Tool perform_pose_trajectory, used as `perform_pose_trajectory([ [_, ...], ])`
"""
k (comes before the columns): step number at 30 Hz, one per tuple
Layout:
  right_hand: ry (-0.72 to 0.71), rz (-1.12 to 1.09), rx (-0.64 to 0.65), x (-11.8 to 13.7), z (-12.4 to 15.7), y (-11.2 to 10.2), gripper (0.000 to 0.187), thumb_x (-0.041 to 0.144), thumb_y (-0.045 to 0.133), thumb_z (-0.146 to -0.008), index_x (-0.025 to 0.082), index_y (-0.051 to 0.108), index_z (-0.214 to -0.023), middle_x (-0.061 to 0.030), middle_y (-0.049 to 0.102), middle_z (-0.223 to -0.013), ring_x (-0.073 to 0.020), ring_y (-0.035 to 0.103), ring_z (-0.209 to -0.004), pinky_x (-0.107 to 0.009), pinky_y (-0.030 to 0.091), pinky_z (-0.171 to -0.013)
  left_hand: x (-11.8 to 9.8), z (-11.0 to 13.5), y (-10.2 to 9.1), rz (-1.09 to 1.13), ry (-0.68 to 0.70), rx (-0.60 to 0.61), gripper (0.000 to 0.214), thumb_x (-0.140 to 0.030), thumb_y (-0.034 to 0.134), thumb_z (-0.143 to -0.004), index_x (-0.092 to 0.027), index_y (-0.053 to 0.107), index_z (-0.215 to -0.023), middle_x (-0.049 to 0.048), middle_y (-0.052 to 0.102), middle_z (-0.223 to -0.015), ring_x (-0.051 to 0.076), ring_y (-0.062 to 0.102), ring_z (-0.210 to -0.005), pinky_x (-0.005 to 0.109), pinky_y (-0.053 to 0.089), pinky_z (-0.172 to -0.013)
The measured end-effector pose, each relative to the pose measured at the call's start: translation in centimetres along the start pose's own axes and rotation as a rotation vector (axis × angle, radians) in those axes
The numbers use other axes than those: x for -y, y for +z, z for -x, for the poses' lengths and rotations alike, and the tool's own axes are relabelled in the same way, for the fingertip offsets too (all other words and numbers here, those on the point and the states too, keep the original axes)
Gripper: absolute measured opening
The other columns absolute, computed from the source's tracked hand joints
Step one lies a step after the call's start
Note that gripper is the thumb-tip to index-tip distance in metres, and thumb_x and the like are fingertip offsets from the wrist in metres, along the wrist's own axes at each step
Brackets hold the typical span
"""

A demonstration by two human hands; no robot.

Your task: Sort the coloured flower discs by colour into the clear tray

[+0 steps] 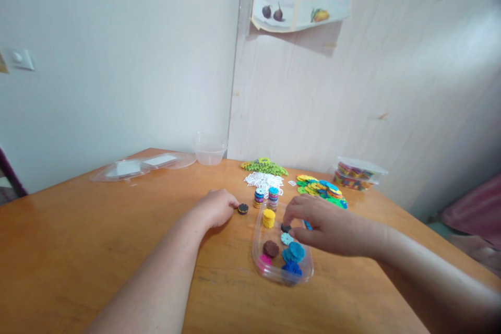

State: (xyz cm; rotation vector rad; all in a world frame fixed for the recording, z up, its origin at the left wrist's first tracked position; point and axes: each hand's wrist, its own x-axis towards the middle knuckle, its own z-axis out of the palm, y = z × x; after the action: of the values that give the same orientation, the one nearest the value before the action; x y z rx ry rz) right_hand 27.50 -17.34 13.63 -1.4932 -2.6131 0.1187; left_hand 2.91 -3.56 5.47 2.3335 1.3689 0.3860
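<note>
My left hand (219, 209) rests on the wooden table, fingers loosely bent, a fingertip beside a short stack of black notched discs (243, 209). Over a clear plastic tray (256, 250), my right hand (324, 223) pinches a black disc (286, 228) between thumb and fingertips. Inside the tray are a yellow stack (268, 218), a pale blue disc (287, 239), brown discs (271, 249), pink discs (265, 262), teal discs (294, 252) and dark blue discs (291, 269). Two mixed-colour stacks, one (259, 198) left of the other (273, 196), stand by the tray's far end.
Behind the tray lie white pieces (264, 181), green pieces (266, 167) and a heap of coloured discs (321, 189). Lidded boxes (356, 173) stand at the back right. A clear tub (210, 148) and flat clear lids (127, 168) sit at the back left, near the wall.
</note>
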Motion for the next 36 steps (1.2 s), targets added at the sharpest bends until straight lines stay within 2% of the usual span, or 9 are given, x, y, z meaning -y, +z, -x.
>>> perform_pose_trajectory([
  [4,0.006,0.032,-0.056,0.0,-2.2,0.1,0.021,0.028,0.056,-0.085,0.025,0.069,-0.1,-0.0035,0.067,-0.099,-0.0195,0.057,-0.094,-0.033,0.042,-0.085,0.1,-0.1,0.2,-0.017,-0.029,-0.004,0.024,-0.025,0.06,-0.071,-0.03,0.077,-0.086,0.0013,0.075,-0.083,0.02,0.065,-0.079,0.023,0.043,-0.069],
  [7,0.018,0.072,-0.047,0.4,-4.7,0.1,0.024,0.031,0.056,-0.084,0.024,0.07,-0.102,-0.0046,0.068,-0.099,-0.02,0.059,-0.094,-0.031,0.043,-0.083,0.1,-0.2,0.3,-0.027,-0.068,-0.002,0.026,-0.025,0.059,-0.073,-0.029,0.076,-0.092,0.0029,0.074,-0.084,0.02,0.065,-0.078,0.024,0.042,-0.069],
  [12,0.029,0.225,0.011,1.1,-9.2,0.7,0.034,0.032,0.055,-0.079,0.025,0.068,-0.109,-0.0053,0.068,-0.106,-0.0204,0.061,-0.095,-0.029,0.044,-0.077,-0.1,-0.2,0.4,-0.025,-0.069,0.027,0.027,-0.023,0.058,-0.075,-0.028,0.075,-0.095,0.0051,0.075,-0.086,0.02,0.066,-0.078,0.024,0.041,-0.067],
  [18,0.021,0.371,0.162,1.3,-13.0,1.9,0.044,0.04,0.059,-0.074,0.026,0.068,-0.114,-0.0065,0.071,-0.106,-0.0251,0.064,-0.095,-0.03,0.046,-0.069,0.0,-0.2,0.4,-0.028,-0.06,0.004,0.028,-0.021,0.057,-0.076,-0.028,0.075,-0.096,0.0056,0.074,-0.084,0.02,0.066,-0.078,0.024,0.041,-0.066],
  [23,0.017,0.419,0.231,2.0,-14.2,2.4,0.045,0.037,0.06,-0.071,0.024,0.07,-0.112,-0.0114,0.072,-0.103,-0.0293,0.065,-0.094,-0.032,0.047,-0.066,0.3,-0.2,0.7,-0.029,-0.052,-0.016,0.025,-0.024,0.056,-0.076,-0.031,0.075,-0.092,0.0062,0.074,-0.085,0.022,0.067,-0.077,0.026,0.042,-0.064],
  [28,0.02,0.441,0.27,3.0,-14.4,2.5,0.043,0.035,0.058,-0.072,0.024,0.071,-0.112,-0.0119,0.072,-0.103,-0.0307,0.066,-0.093,-0.034,0.048,-0.065,0.3,-0.2,0.8,-0.027,-0.072,-0.022,0.022,-0.028,0.059,-0.075,-0.028,0.076,-0.089,0.0088,0.073,-0.085,0.023,0.067,-0.076,0.026,0.041,-0.063],
  [36,0.038,0.442,0.281,2.7,-14.5,2.7,0.039,0.037,0.058,-0.073,0.025,0.073,-0.107,-0.0118,0.073,-0.1,-0.0296,0.066,-0.091,-0.033,0.048,-0.066,0.0,0.1,0.6,-0.009,-0.078,-0.011,0.022,-0.034,0.061,-0.076,-0.029,0.076,-0.092,0.0074,0.074,-0.089,0.022,0.067,-0.08,0.026,0.044,-0.07],
])
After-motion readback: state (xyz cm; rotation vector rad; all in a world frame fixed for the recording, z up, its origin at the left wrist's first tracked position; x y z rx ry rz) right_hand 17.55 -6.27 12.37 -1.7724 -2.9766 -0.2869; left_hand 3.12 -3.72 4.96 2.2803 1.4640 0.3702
